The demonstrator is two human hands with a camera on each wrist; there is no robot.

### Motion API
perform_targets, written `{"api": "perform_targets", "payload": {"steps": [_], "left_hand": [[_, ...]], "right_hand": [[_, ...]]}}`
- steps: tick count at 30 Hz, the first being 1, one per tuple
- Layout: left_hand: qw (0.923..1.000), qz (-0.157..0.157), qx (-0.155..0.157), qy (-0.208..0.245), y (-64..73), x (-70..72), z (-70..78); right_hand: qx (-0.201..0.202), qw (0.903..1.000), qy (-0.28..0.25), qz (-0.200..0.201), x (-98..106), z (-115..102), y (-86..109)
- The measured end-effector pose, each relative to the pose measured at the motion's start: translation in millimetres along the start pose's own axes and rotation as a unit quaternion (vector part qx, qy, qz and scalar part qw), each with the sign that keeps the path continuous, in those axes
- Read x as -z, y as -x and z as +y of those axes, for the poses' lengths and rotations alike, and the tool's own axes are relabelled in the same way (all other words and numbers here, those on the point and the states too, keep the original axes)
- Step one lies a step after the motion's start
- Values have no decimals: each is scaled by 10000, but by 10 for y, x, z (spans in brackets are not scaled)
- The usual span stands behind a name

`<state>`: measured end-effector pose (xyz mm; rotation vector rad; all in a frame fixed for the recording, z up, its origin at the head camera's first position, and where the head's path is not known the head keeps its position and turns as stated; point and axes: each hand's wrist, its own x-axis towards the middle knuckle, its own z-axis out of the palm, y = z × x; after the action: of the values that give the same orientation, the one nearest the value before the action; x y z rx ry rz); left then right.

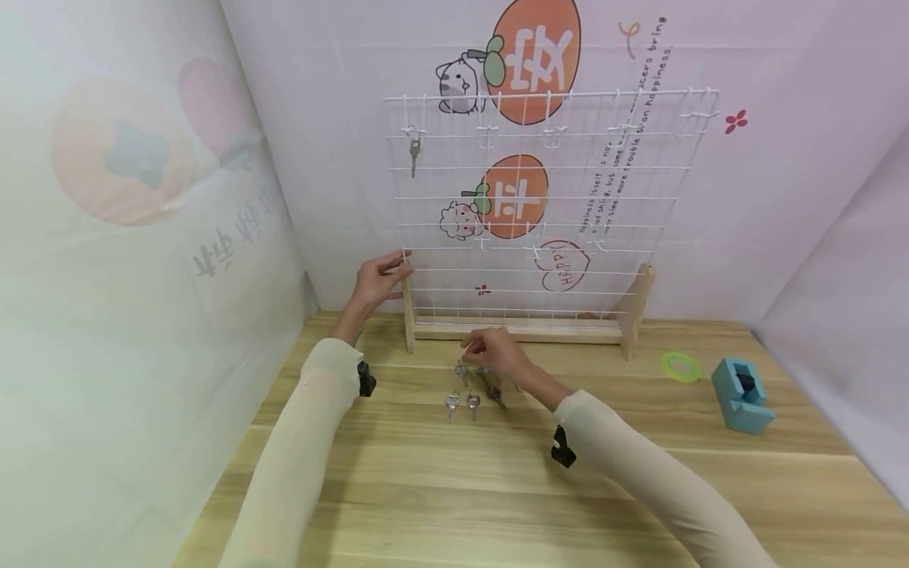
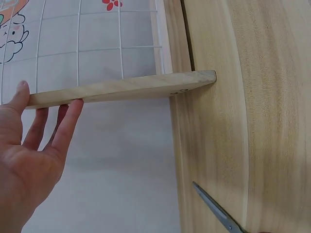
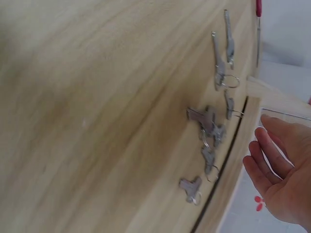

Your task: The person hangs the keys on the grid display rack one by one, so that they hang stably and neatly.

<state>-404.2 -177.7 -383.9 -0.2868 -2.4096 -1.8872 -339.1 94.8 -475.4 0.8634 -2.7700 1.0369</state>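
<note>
Loose keys lie on the wooden table before a wire rack; a further key hangs at its upper left. The right hand, fingers loosely bent and empty, hovers near the loose keys. Well apart from it, the left hand pinches the rack's wooden post between thumb and fingers. A blue tape dispenser stands at right.
</note>
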Motion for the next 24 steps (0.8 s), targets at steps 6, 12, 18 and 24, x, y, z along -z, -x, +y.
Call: {"api": "perform_targets", "payload": {"steps": [6,12,18,24], "left_hand": [[9999,83,-96,-21,-28,12,-45],[9999,-2,-110,58,-24,14,-33],[9998,-82,-104,154,-44,29,-53],[9999,-61,-92,106,-44,38,-74]], "right_hand": [[-310,9993,106,-201,-132,10,-49],[-374,9985,296,-249,-206,33,-95],[-246,9977,567,-286,-256,60,-150],[-90,9980,542,-298,-252,39,-159]]}}
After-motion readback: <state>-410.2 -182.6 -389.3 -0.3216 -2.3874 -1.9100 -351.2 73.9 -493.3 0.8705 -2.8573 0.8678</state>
